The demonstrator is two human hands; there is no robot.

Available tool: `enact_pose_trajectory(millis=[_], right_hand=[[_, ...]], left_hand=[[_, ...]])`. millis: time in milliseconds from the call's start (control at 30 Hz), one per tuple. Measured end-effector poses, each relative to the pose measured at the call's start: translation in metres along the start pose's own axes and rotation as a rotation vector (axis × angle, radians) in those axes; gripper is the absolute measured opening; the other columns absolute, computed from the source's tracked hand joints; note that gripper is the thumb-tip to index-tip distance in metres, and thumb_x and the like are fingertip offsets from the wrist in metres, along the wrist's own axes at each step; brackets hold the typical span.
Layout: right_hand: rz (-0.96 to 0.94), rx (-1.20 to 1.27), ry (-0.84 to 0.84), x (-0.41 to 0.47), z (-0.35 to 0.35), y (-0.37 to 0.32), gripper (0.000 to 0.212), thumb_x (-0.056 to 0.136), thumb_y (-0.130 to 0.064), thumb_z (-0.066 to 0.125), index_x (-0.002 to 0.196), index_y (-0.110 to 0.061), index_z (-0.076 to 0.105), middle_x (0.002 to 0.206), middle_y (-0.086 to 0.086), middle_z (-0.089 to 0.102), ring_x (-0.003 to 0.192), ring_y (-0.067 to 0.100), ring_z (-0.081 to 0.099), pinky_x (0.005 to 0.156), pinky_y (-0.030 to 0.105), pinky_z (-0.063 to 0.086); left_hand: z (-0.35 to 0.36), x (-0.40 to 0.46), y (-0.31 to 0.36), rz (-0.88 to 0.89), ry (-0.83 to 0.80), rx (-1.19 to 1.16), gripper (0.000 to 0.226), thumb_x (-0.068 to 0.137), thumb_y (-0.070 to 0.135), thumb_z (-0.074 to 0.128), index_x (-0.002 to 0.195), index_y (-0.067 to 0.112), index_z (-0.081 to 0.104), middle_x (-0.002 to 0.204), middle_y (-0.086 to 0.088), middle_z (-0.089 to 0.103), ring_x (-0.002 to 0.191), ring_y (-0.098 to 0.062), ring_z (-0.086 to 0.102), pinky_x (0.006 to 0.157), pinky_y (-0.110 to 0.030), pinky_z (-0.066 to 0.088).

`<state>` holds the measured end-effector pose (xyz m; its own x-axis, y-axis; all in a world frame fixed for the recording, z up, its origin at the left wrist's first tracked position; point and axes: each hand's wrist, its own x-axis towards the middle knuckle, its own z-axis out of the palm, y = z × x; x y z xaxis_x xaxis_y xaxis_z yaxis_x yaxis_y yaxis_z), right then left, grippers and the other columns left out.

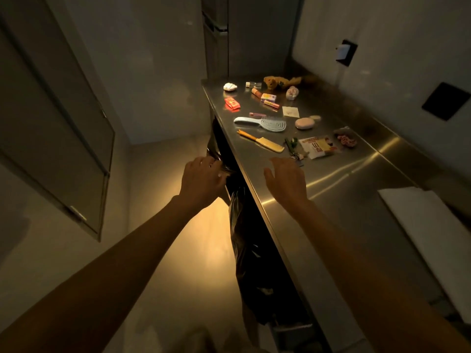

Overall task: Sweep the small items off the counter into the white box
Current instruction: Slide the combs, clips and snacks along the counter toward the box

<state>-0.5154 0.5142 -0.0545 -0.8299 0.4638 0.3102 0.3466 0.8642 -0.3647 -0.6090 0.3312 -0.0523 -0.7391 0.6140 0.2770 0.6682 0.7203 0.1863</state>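
Observation:
Several small items lie spread on the steel counter (331,189): a blue hairbrush (262,122), a yellow comb (262,141), a red packet (232,103), a pink soap-like oval (304,123), a printed sachet (318,146) and a small teddy bear (274,82). My left hand (204,179) grips the rim of a black plastic bag (244,240) that hangs against the counter's front edge. My right hand (286,179) hovers over the counter with fingers apart, just short of a green keychain (293,146). A white flat thing (430,230) lies at the right; I cannot tell if it is the box.
A wall runs along the far side of the counter with a dark panel (444,100) and a small socket (345,52). A glass-fronted cabinet door (58,138) stands at the left. The floor (188,250) below is lit warm yellow.

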Motion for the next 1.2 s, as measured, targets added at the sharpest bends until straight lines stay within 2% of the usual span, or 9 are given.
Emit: enact_pose_trajectory(millis=[167,367,667,800,967,1100,1200], right_hand=[[0.038,0.007,-0.048,0.013,0.028,0.03,0.032,0.095,-0.025,0.049,0.122,-0.01,0.057,0.117,0.011,0.062,0.11,0.027,0.053,0.093,0.039,0.039],[0.125,0.025,-0.123,0.038,0.058,0.052,0.037,0.096,-0.029,0.049,0.128,-0.012,0.055,0.125,0.01,0.059,0.118,0.024,0.051,0.098,0.038,0.038],[0.317,-0.032,-0.007,0.136,0.092,0.066,0.034,0.094,-0.028,0.052,0.123,-0.011,0.058,0.12,0.01,0.062,0.114,0.025,0.053,0.098,0.044,0.043],[0.446,-0.033,0.03,0.171,0.108,0.069,0.029,0.094,-0.028,0.051,0.12,-0.016,0.059,0.118,0.006,0.061,0.114,0.023,0.053,0.093,0.044,0.047],[0.547,-0.064,0.035,0.177,0.13,0.082,0.03,0.094,-0.023,0.05,0.12,-0.011,0.059,0.122,0.009,0.059,0.12,0.024,0.048,0.101,0.043,0.041],[0.607,-0.071,0.014,0.169,0.143,0.096,0.038,0.094,-0.027,0.04,0.121,-0.008,0.058,0.126,0.01,0.058,0.125,0.026,0.046,0.102,0.045,0.04],[0.624,-0.049,0.054,0.167,0.148,0.106,0.036,0.094,-0.023,0.046,0.126,-0.009,0.057,0.129,0.01,0.056,0.126,0.024,0.045,0.103,0.046,0.039]], left_hand=[[0.035,0.026,0.003,-0.024,-0.067,-0.032,0.039,0.096,0.032,0.049,0.128,0.012,0.055,0.132,-0.011,0.054,0.124,-0.03,0.046,0.102,-0.041,0.032],[0.081,0.075,-0.002,0.066,-0.111,-0.071,0.033,0.093,0.031,0.051,0.117,0.012,0.061,0.12,-0.011,0.061,0.113,-0.029,0.053,0.092,-0.04,0.039],[0.119,0.222,-0.019,0.286,-0.129,-0.122,0.037,0.091,0.031,0.052,0.123,0.012,0.057,0.123,-0.01,0.058,0.116,-0.028,0.049,0.096,-0.041,0.035],[0.14,0.273,-0.022,0.378,-0.195,-0.133,0.041,0.093,0.035,0.049,0.13,0.015,0.052,0.133,-0.009,0.052,0.124,-0.027,0.043,0.102,-0.04,0.03],[0.173,0.294,-0.015,0.469,-0.282,-0.177,0.046,0.094,0.034,0.05,0.134,0.013,0.048,0.137,-0.011,0.049,0.127,-0.029,0.041,0.102,-0.042,0.031],[0.2,0.298,-0.004,0.529,-0.295,-0.215,0.045,0.094,0.031,0.05,0.134,0.012,0.048,0.133,-0.013,0.052,0.121,-0.03,0.046,0.098,-0.043,0.036],[0.219,0.305,0.004,0.538,-0.329,-0.206,0.047,0.093,0.034,0.05,0.136,0.015,0.045,0.137,-0.01,0.049,0.125,-0.029,0.043,0.102,-0.043,0.035]])
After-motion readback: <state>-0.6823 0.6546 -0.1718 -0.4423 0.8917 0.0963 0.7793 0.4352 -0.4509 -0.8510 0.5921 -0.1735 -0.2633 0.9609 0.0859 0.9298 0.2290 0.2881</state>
